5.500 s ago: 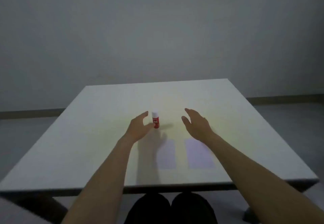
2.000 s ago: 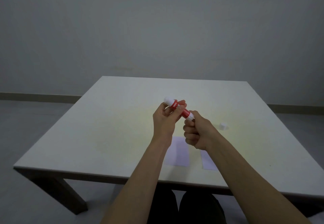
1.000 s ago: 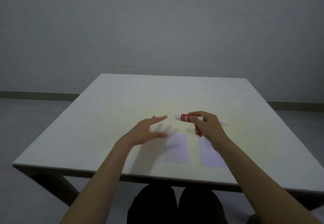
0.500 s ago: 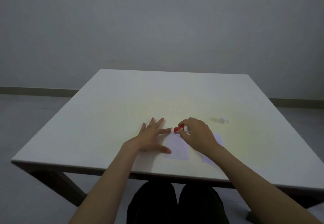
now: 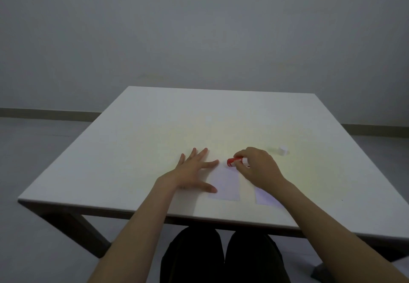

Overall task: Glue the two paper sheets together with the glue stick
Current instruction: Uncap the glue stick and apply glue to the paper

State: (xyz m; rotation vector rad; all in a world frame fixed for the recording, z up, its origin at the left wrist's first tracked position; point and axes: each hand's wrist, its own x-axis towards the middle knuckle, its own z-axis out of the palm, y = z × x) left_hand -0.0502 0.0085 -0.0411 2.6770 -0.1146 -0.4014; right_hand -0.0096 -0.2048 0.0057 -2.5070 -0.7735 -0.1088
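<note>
Two small pale lilac paper sheets lie side by side near the table's front edge. My left hand (image 5: 192, 173) rests flat with fingers spread, its thumb and forefinger touching the left edge of the left sheet (image 5: 226, 184). My right hand (image 5: 257, 167) grips the red glue stick (image 5: 232, 161), uncapped, with its tip down at the far edge of the left sheet. My right wrist covers most of the right sheet (image 5: 263, 197). The white cap (image 5: 282, 150) lies on the table to the right of my right hand.
The white square table (image 5: 155, 127) stands before a plain grey wall, with grey floor on both sides. My dark-trousered knees show under the front edge. The table's front edge runs just below the sheets.
The stick was picked up and uncapped, and the cap was left on the table at right. My left hand came down flat beside the left sheet and my right hand lowered the stick to it.
</note>
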